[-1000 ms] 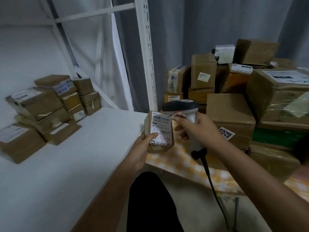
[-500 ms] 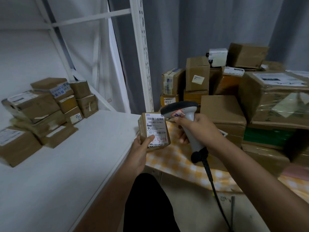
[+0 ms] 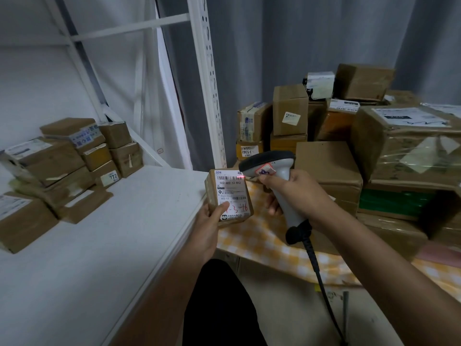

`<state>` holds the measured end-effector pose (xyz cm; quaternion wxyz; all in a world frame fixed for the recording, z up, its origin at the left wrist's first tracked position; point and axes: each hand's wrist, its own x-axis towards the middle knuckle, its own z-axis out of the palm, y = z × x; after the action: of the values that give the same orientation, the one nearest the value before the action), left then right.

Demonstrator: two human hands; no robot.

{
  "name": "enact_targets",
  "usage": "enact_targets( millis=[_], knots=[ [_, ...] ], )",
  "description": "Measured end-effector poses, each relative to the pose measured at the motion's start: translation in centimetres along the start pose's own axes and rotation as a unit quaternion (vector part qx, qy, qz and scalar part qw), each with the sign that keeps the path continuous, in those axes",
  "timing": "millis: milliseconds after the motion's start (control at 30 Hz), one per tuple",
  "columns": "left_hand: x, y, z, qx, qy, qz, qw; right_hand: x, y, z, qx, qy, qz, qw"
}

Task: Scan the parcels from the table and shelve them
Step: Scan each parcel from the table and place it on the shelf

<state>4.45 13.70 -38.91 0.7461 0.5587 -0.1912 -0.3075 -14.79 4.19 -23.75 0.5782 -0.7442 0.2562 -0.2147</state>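
Note:
My left hand [image 3: 208, 227] holds a small brown parcel [image 3: 230, 197] upright, its white label with barcodes and red handwriting facing me. My right hand [image 3: 296, 193] grips a grey corded barcode scanner [image 3: 272, 168], whose dark head points at the label from the right. A red scan line shows on the label's top barcode. The parcel hovers over the front right corner of the white shelf [image 3: 107, 245]. Many brown parcels [image 3: 331, 166] are piled on the table with a yellow checked cloth [image 3: 262, 243] at right.
Several shelved parcels [image 3: 64, 161] are stacked at the shelf's back left. A white perforated upright post [image 3: 209, 91] stands just behind the held parcel. The scanner's black cable [image 3: 321, 288] hangs down to the floor. Grey curtain lies behind.
The parcel and scanner stay together in my hands while the view shifted a little. A red scan line now shows on the label's barcode.

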Motion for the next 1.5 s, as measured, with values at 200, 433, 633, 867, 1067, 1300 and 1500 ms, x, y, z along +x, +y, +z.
enact_targets(
  millis=[200, 433, 633, 867, 1067, 1300, 1500],
  knots=[
    [0.2, 0.0, 0.2, 0.007, 0.006, 0.002, 1.000, 0.1, 0.2, 0.0, 0.016, -0.003, 0.006, 1.000],
    [-0.8, 1.4, 0.4, 0.002, -0.005, -0.001, 1.000, 1.0, 0.3, 0.8, 0.018, -0.005, -0.001, 1.000],
    [-3.0, 5.9, -2.5, -0.060, 0.068, 0.016, 0.996, 1.7, -0.5, 4.1, 0.019, -0.046, -0.040, 0.998],
    [-7.4, 11.4, -9.0, -0.129, 0.210, 0.063, 0.967, 2.6, -1.7, 9.1, 0.000, -0.110, -0.053, 0.992],
    [-11.5, 13.5, -13.6, -0.166, 0.290, 0.098, 0.937, 2.2, -2.3, 12.5, -0.008, -0.140, -0.072, 0.988],
    [-11.1, 17.9, -21.6, -0.099, 0.423, 0.153, 0.888, 2.2, -2.2, 14.9, -0.042, -0.168, -0.076, 0.982],
    [-5.8, 22.6, -31.4, 0.045, 0.527, 0.112, 0.841, 3.1, -1.7, 16.2, -0.054, -0.165, -0.063, 0.983]
  ],
)
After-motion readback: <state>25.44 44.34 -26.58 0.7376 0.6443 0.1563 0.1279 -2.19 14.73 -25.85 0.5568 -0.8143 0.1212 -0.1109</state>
